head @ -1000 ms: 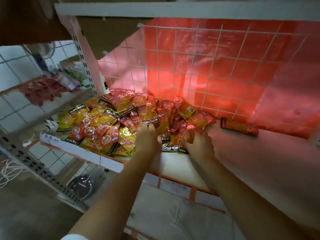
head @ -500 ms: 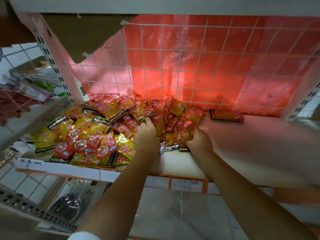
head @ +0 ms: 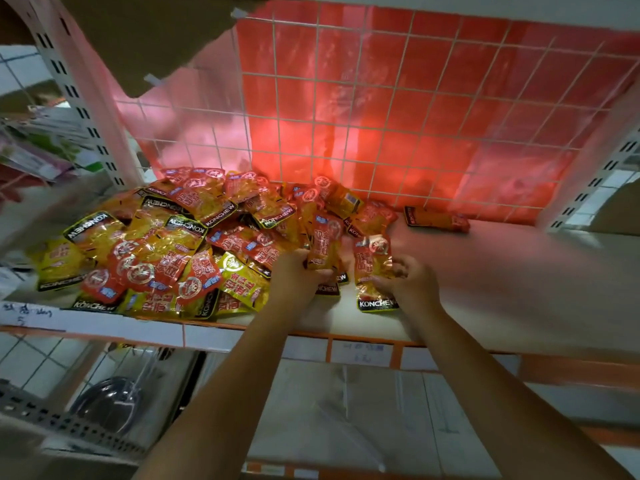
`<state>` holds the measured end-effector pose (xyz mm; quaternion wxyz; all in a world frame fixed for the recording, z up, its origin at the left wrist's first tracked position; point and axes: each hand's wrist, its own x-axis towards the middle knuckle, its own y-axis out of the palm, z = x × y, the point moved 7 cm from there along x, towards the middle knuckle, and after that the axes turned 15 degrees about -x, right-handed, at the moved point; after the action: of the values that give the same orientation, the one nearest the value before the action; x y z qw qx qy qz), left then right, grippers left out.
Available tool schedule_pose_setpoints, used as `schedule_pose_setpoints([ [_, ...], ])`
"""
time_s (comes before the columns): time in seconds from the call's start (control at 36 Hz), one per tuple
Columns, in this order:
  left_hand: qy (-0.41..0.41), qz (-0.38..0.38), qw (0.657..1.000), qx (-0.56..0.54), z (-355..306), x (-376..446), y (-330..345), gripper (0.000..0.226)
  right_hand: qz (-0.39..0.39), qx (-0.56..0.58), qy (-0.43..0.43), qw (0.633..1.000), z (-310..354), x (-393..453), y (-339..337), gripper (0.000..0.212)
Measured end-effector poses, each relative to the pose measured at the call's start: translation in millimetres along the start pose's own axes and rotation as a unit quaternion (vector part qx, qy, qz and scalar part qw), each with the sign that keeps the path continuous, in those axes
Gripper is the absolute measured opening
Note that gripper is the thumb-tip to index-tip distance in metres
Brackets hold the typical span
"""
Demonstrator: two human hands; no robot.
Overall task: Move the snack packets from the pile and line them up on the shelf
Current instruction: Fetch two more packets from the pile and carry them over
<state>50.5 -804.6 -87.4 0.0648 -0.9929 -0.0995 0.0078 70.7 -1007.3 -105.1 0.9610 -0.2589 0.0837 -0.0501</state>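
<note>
Both hands pinching packets on the shelf (head: 502,271)
Left hand (head: 298,275) grips one packet (head: 323,245); right hand (head: 408,282) another (head: 374,268), at 3 o'clock of the pile (head: 166,244)

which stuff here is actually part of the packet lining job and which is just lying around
Part of the job:
- pile of snack packets
- packet in the left hand
- packet in the right hand
- lone packet by the back grid
- shelf

Just lying about:
- dark bowl below the shelf
- goods on the neighbouring rack
</note>
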Motion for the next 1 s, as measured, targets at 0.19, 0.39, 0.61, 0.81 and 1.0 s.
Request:
schedule_pose_setpoints([
  [0.19,-0.005,0.026,0.995,-0.100,-7,-7,49,0.030,-0.033,0.025,-0.021,0.999,-11,2,-47,0.024],
  [0.39,-0.040,0.048,0.986,-0.152,-23,-24,128,0.018,-0.032,0.065,-0.045,0.996,-35,19,-115,0.026],
  [0.61,-0.020,0.010,0.985,-0.170,-46,-39,250,0.026,-0.023,0.068,-0.075,0.995,-79,38,-227,0.028],
  [0.81,-0.011,0.021,0.985,-0.171,-63,-59,326,0.032,-0.028,0.085,-0.070,0.994,-116,40,-303,0.028],
  [1.0,-0.011,0.048,0.987,-0.155,-74,-77,381,0.024,-0.063,0.093,-0.043,0.993,-151,31,-358,0.022],
])
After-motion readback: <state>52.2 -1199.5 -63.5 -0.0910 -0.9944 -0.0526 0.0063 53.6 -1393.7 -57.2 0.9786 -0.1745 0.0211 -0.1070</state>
